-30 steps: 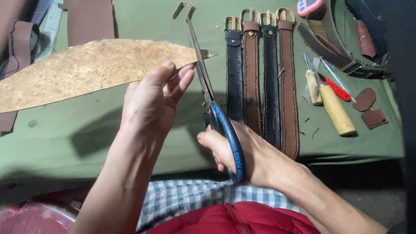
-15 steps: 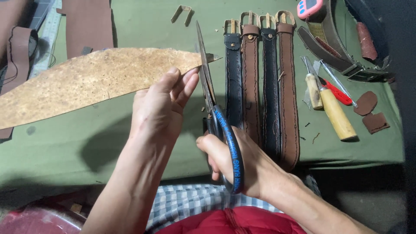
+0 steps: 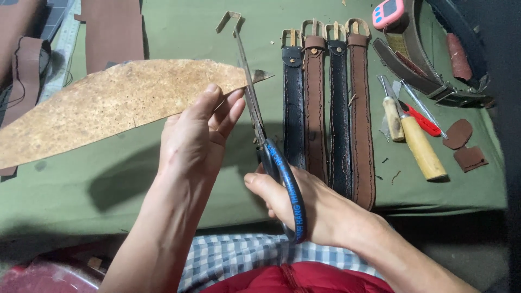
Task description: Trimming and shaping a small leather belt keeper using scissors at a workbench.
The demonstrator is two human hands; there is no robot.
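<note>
The left hand [image 3: 192, 138] had a closed pinch grip on the tan leather piece [image 3: 116, 103], thumb on top and fingers curled beneath its lower edge, close to the pointed right end. That one curved sheet was held above the green worktop [image 3: 163, 179] and stretched away to the left. The right hand [image 3: 304, 203] was wrapped tight through the blue-handled loops of one pair of large scissors [image 3: 271, 157], its grip closed around them. The long blades ran up and away and lay almost shut across the leather's narrow tip, with a small corner of leather showing on the far side of the blades.

Just right of the scissors, four belt straps [image 3: 325, 108] lay side by side on the worktop, two dark and two brown, each with a metal buckle at the far end. One loose metal buckle [image 3: 230, 21] sat beyond the blade tips. Farther right lay two wooden-handled tools [image 3: 418, 146] and one red-handled tool [image 3: 420, 116]. Two small brown leather scraps [image 3: 464, 146] lay near them, touching neither. One pink device [image 3: 388, 13] sat at the far edge, beside a coiled dark strap [image 3: 418, 76]. More brown leather pieces [image 3: 111, 32] lay at the upper left; how many I could not tell.
</note>
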